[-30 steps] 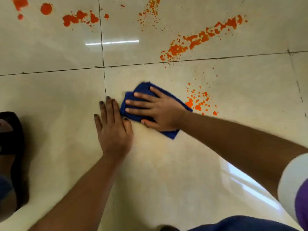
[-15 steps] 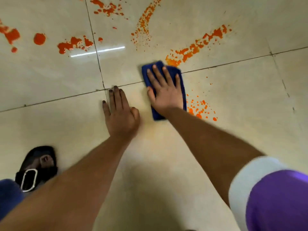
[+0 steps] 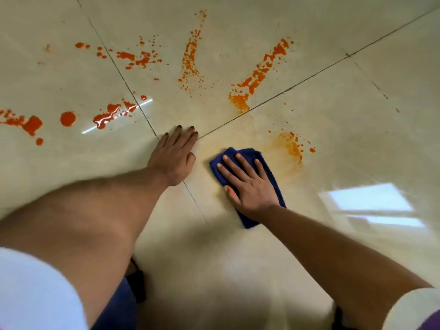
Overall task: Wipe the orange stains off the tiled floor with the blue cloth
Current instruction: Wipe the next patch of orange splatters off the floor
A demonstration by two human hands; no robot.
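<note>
My right hand (image 3: 250, 184) lies flat on the folded blue cloth (image 3: 275, 182), pressing it onto the cream tiled floor (image 3: 357, 144). Just right of the cloth is a smeared orange stain (image 3: 291, 148) with small drops around it. A long orange streak (image 3: 259, 75) runs beyond the grout line, smeared at its near end. More orange splatter (image 3: 190, 58) and thick wet blobs (image 3: 112, 113) lie farther off and to the left. My left hand (image 3: 175, 158) rests palm down on the floor, fingers together, left of the cloth and holding nothing.
Dark grout lines (image 3: 285, 90) cross near my left fingertips. A bright window reflection (image 3: 371, 201) shines on the tile at the right. A dark sandal (image 3: 138, 279) and blue trouser leg show under my left arm.
My right hand has pulled the cloth back toward me from the grout line, leaving the streak's near end and the right-hand spots smeared. The view has shifted and tilted.
</note>
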